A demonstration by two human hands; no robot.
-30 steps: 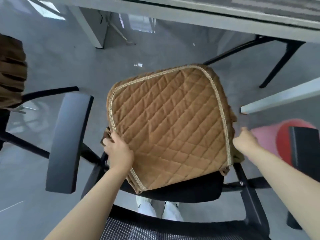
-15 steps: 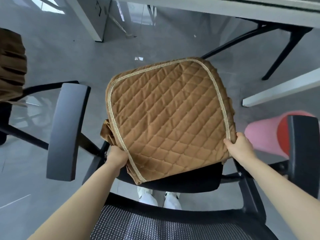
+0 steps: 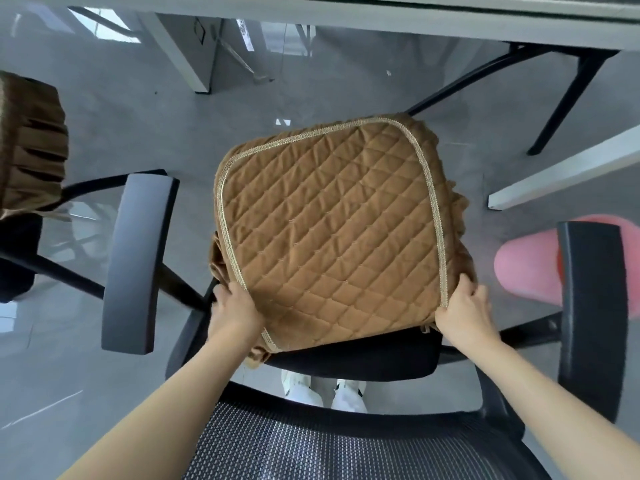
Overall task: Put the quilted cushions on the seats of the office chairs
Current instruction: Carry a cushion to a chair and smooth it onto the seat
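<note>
A brown quilted cushion [image 3: 332, 230] with a beige braid border lies on the black seat [image 3: 363, 358] of an office chair, turned a little askew, with the seat's near strip bare. My left hand [image 3: 235, 310] grips the cushion's near left corner and its ruffled skirt. My right hand [image 3: 464, 313] holds the near right corner, fingers curled over the braid. I stand behind the chair's mesh backrest [image 3: 311, 445]. A second brown cushion [image 3: 27, 150] sits on another chair at the far left.
Black armrests stand on the left [image 3: 138, 261] and on the right [image 3: 592, 317] of the seat. A pink and red round object [image 3: 526, 265] lies on the floor at right. A grey table edge [image 3: 346, 15] runs along the top, its black legs [image 3: 561, 109] behind the chair.
My right hand has reached the cushion's near right corner and taken hold of it. My left hand slid down to the near left corner. The cushion shifted slightly on the seat.
</note>
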